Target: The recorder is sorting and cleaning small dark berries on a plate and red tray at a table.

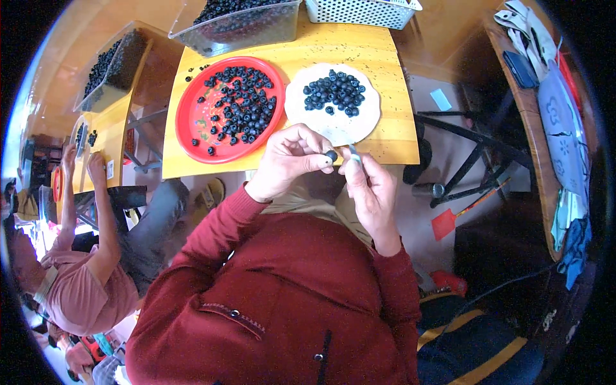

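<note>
In front of the yellow table's near edge, my left hand (295, 157) pinches one blueberry (331, 155) between thumb and fingertips. My right hand (372, 192) is closed around a small slim tool (353, 151) with a pale, greenish part. Its tip is close to the berry, and I cannot make out its exact kind. Just beyond my hands stands a white plate (353, 130) with a cluster of blueberries (333, 93) on it. To its left a round red tray (187, 122) carries many loose blueberries (240, 106) and bits of green.
A clear plastic bin (237, 40) of blueberries and a white perforated basket (362, 13) stand at the table's far side. Dark crumbs dot the tabletop (391, 96). At left, a co-worker (90, 276) reaches over another table. A red flyswatter (444, 223) is at right.
</note>
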Action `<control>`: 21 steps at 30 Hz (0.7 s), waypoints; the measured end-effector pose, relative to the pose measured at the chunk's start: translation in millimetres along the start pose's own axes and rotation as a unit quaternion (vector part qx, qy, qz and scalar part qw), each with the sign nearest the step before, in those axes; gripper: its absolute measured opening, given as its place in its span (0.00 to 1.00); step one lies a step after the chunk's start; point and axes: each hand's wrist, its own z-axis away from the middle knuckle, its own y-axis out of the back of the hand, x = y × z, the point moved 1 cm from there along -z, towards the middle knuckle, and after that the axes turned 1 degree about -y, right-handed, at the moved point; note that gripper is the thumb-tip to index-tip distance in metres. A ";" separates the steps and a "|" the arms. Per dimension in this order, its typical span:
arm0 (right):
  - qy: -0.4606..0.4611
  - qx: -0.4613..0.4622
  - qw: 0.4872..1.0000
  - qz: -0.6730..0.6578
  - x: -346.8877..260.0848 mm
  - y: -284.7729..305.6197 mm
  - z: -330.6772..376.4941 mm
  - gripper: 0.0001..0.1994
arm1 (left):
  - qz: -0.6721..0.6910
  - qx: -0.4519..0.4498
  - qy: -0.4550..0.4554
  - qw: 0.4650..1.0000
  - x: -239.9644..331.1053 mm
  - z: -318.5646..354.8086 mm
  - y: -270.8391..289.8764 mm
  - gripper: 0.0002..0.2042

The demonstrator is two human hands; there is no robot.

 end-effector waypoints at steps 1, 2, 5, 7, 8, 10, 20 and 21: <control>0.001 -0.001 1.000 -0.002 1.6 -0.3 0.7 0.17 | -0.003 0.001 0.000 1.000 -0.2 0.4 0.5 0.07; 0.025 0.003 0.999 0.021 3.9 -0.4 1.6 0.16 | 0.006 0.003 0.004 1.000 -0.7 1.0 1.1 0.07; 0.060 0.003 0.995 0.076 -2.4 -0.1 2.2 0.15 | 0.014 0.002 0.004 1.000 -5.7 1.5 3.6 0.07; 0.092 0.007 0.990 0.107 -5.6 0.6 2.6 0.15 | 0.014 -0.003 0.001 1.000 -8.1 1.3 3.1 0.07; 0.091 0.008 0.990 0.106 -5.5 1.2 3.3 0.15 | 0.013 -0.004 0.003 1.000 -8.6 1.3 2.8 0.07; 0.093 0.019 0.985 0.143 -4.8 2.4 3.8 0.14 | 0.010 -0.005 0.004 1.000 -8.5 0.8 2.3 0.08; 0.150 0.025 0.978 0.142 -2.9 10.3 2.5 0.14 | 0.012 -0.003 0.020 1.000 -0.2 -3.5 -10.8 0.11; 0.157 0.025 0.977 0.142 -2.6 11.3 2.8 0.14 | 0.015 -0.004 0.025 1.000 0.2 -3.8 -12.1 0.12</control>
